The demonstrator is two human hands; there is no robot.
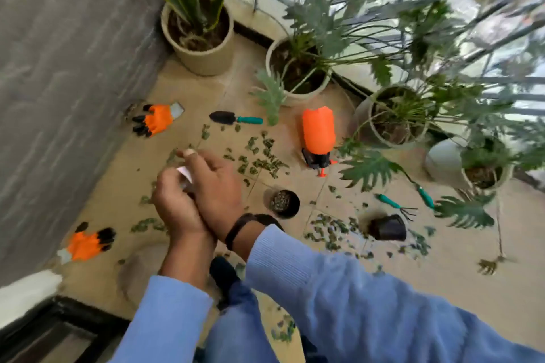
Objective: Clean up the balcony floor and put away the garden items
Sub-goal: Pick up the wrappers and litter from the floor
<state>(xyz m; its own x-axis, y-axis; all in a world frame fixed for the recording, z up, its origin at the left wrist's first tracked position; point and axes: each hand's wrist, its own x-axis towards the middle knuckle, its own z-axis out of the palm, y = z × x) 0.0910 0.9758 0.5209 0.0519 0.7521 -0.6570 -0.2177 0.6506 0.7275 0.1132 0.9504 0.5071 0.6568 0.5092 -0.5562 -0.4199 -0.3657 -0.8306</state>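
- Left hand (174, 200) and right hand (212, 183) together in mid-frame above the floor (442, 274), fingers curled round a small white thing (184, 171) held between them; too blurred to name.
- Dark strap (236, 230) on the right wrist; blue sleeves (324, 289) on both arms.
- Loose green leaves (259, 156) scattered over the tan tiles, a second patch (330, 230) further right.
- One orange glove (154, 120) near the grey wall (59, 68), fingertips black; the other orange glove (88, 243) lower left, well apart from the first.
- Trowel (234, 118) with a teal handle lying flat between the upper glove and the orange sprayer (318, 135).
- Sprayer tipped nozzle-down on the tiles, just beside the leaves.
- Small black pot (284, 203) upright near the right wrist, filled with something speckled.
- Another black pot (387, 227) on its side to the right, near a small rake (395, 206) with a teal handle.
- A further teal handle (426, 197) half under foliage.
- Pale planters along the railing: one (203, 59) by the wall, one (295, 97) in the middle, two (392, 138) (445, 162) to the right.
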